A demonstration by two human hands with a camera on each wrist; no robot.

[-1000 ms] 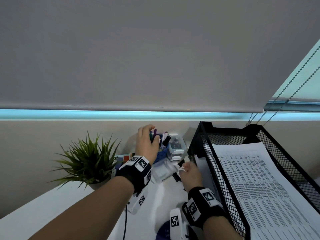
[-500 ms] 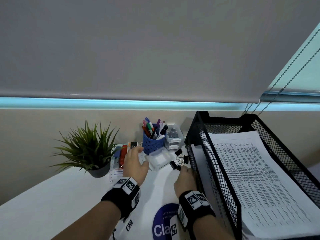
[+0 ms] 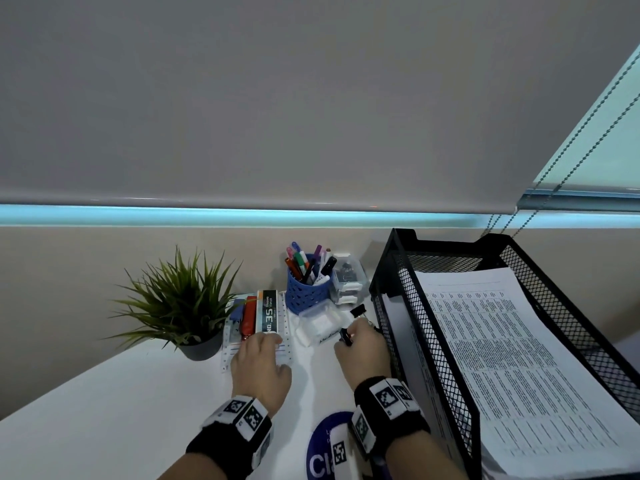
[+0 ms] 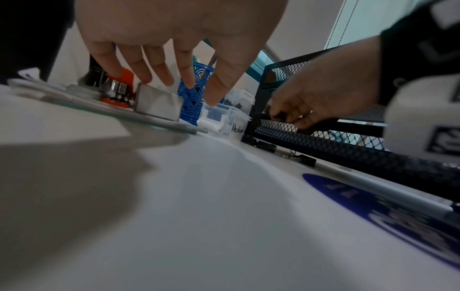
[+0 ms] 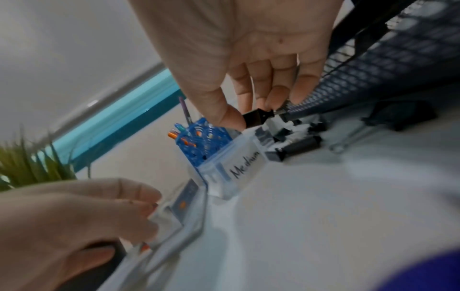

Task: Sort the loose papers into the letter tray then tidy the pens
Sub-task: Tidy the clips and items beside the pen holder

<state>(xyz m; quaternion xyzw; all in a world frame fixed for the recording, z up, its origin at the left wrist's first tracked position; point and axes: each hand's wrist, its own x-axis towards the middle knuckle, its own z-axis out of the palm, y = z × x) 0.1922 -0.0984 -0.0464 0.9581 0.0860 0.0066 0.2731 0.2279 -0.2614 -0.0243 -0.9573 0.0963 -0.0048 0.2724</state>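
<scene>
A blue pen cup (image 3: 306, 294) full of pens (image 3: 303, 263) stands at the back of the white desk. The black mesh letter tray (image 3: 388, 271) on the right holds printed papers (image 3: 512, 358). My left hand (image 3: 263, 341) lies with straight fingers on the near end of a staple box (image 3: 268, 311), which sits on a perforated sheet (image 3: 286, 327). The left wrist view shows the fingertips (image 4: 147, 78) touching the box (image 4: 159, 106). My right hand (image 3: 348, 336) is beside the tray wall. Its thumb and fingers pinch a black binder clip (image 5: 256, 118).
A potted plant (image 3: 180, 303) stands at the left. A clear box labelled "Medium" (image 5: 236, 167) and small clear drawers (image 3: 348, 282) sit between the cup and the tray. Loose binder clips (image 5: 298, 145) lie by the tray's foot. A blue round sticker (image 3: 322, 445) is near me.
My left hand has left the pen cup and come back down onto the staple box. My right hand stayed by the tray wall and now pinches a binder clip.
</scene>
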